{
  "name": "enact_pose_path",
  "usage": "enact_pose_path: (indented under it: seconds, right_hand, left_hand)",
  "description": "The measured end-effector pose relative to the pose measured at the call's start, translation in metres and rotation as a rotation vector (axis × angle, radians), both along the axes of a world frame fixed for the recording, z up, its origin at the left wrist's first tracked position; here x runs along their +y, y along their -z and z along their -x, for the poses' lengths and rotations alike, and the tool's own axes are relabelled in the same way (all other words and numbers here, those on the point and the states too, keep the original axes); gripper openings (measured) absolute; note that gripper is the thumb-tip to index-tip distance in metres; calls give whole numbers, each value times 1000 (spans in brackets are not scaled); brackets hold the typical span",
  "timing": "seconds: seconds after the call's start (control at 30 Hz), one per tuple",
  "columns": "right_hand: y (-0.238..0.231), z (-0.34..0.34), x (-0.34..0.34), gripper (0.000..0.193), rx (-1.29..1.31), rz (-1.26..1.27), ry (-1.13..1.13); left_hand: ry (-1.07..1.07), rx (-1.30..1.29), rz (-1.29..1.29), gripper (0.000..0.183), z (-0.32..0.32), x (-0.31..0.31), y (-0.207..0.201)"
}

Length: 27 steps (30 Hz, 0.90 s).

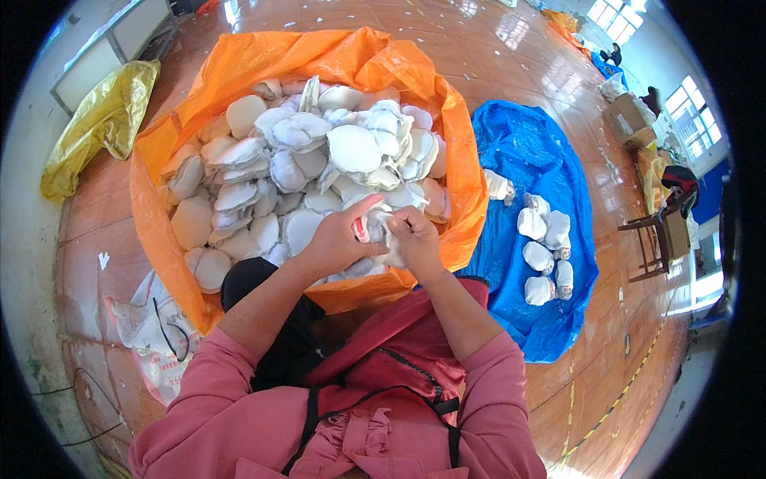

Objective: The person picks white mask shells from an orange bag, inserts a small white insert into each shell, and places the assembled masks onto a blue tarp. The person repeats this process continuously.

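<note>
A pile of white, rounded, padded fabric pieces (354, 149) fills a large orange plastic sack (471, 160) in front of me. Over its near edge, my left hand (337, 239) and my right hand (416, 242) come together around one white padded piece (378, 227). The left fingers are curled about its left side, with a small patch of red showing by them. On the other side, the right hand pinches the edge with thumb and fingers. Much of the held piece is hidden by the hands.
To the right lies a blue plastic sheet (523, 160) with several white bundles (557, 229) on it. A yellow sack (104, 120) rests by the left wall, and a white woven sack (148, 327) lies nearer. A wooden chair (658, 239) and cardboard box (628, 121) stand far right.
</note>
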State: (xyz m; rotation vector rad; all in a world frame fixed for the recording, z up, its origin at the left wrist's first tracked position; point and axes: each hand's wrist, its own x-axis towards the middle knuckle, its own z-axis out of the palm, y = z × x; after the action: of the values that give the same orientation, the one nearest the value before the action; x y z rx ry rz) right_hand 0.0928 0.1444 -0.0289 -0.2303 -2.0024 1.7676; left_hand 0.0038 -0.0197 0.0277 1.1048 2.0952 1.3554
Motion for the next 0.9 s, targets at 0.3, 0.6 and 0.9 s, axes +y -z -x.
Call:
enact_pose_path:
  seconds: [0.3,0.6,0.9]
  right_hand:
    - [-6,-6,14,15,-138,487,-170]
    - [-11,-5,10,16,-309,553,-198]
    - [-18,1,11,13,148,-438,96]
  left_hand:
    - [104,46,-117,71,-14,-4,-12]
    - [99,393,-205,43,-16,-11,-10]
    - [-7,-362,-154,42,10,-5,10]
